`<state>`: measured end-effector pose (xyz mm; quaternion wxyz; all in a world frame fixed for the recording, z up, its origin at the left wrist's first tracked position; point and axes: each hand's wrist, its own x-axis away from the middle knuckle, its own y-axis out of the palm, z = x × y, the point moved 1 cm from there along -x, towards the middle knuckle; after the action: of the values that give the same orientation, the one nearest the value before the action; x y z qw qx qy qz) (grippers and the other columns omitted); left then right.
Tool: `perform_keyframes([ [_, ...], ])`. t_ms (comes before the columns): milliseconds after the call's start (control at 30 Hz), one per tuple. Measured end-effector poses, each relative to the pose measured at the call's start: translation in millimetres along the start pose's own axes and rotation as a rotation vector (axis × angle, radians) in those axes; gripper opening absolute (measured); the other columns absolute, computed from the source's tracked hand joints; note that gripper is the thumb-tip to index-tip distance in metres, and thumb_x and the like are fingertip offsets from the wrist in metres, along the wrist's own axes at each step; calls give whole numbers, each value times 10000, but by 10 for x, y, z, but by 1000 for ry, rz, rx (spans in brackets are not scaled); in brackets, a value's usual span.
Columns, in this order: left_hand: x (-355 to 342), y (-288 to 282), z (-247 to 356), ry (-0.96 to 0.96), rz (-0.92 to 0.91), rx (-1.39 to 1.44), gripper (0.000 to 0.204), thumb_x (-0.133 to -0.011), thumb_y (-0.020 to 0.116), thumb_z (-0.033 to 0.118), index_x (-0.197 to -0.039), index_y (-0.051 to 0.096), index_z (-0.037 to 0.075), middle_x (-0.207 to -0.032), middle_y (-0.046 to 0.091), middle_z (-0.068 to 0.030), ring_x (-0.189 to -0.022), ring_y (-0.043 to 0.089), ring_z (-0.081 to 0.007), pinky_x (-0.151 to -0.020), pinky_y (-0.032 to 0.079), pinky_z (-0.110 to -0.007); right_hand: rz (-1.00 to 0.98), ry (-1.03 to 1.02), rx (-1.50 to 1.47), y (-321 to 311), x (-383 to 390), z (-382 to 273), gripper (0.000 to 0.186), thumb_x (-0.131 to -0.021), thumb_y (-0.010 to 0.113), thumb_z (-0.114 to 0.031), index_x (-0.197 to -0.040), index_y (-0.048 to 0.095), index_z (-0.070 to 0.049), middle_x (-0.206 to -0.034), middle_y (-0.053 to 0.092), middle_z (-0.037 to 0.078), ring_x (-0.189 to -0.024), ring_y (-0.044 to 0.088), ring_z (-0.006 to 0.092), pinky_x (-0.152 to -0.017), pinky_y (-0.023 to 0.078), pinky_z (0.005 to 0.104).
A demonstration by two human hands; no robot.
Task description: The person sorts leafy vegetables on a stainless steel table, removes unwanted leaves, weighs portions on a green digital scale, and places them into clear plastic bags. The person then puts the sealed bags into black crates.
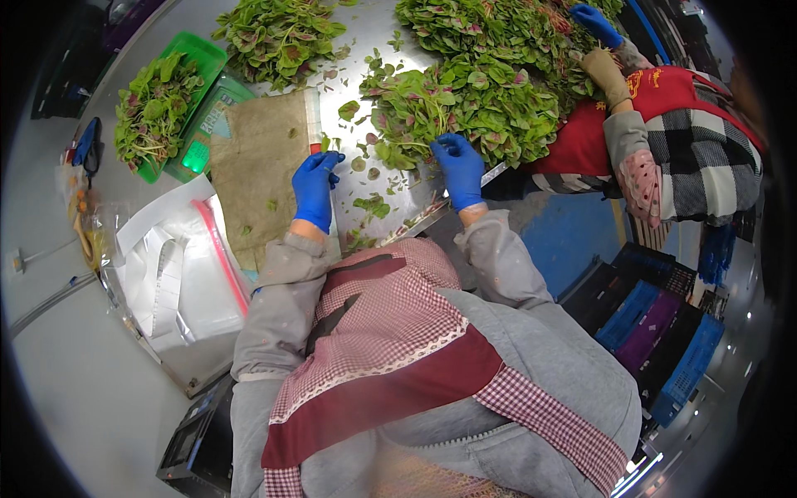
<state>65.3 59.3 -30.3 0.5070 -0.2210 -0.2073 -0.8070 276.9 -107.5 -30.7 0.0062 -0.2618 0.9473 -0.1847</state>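
From my feed, the heaped amaranth-like greens (498,108) lie ahead of and to both sides of the right hand (459,173), the nearer one, its curled fingertips at stems by the metal worktop (363,33)'s near edge; can't tell if they grip, and overlapping leaves hide single stems' long axes. Left hand (314,187) is narrow, pinching a small leafy sprig (327,144) beside the brown cloth (249,158), loose leaves (374,205) between the hands. Filled green tray (213,56) sits beyond the cloth; I'd count only the co-worker's tan-gloved hand (606,76), heap's right side, as in the way.
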Motion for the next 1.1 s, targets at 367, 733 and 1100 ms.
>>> perform_keyframes([
  [367, 278, 435, -468, -309, -288, 406, 119, -919, 633, 137, -1017, 632, 69, -860, 664, -43, -797, 648, -147, -671, 495, -249, 24, -294, 442, 122, 69, 0, 439, -713, 806, -191, -1092, 637, -48, -948, 636, 123, -872, 640, 268, -770, 505, 358],
  [733, 161, 840, -481, -479, -271, 333, 267, -1002, 430, 214, -1135, 620, 80, -973, 689, -65, -896, 665, -164, -742, 511, -252, -31, -211, 338, 16, -58, -19, 593, -671, 845, -282, -1142, 594, -25, -1098, 619, 168, -956, 634, 305, -807, 512, 383],
  [1100, -81, 1063, -377, -322, -199, 141, 232, -902, 637, 334, -907, 630, 102, -802, 665, -50, -699, 643, -149, -614, 483, -250, -140, -66, 225, 62, -178, 82, 562, -727, 817, -369, -1110, 629, -3, -1042, 664, 161, -934, 658, 320, -812, 520, 374],
])
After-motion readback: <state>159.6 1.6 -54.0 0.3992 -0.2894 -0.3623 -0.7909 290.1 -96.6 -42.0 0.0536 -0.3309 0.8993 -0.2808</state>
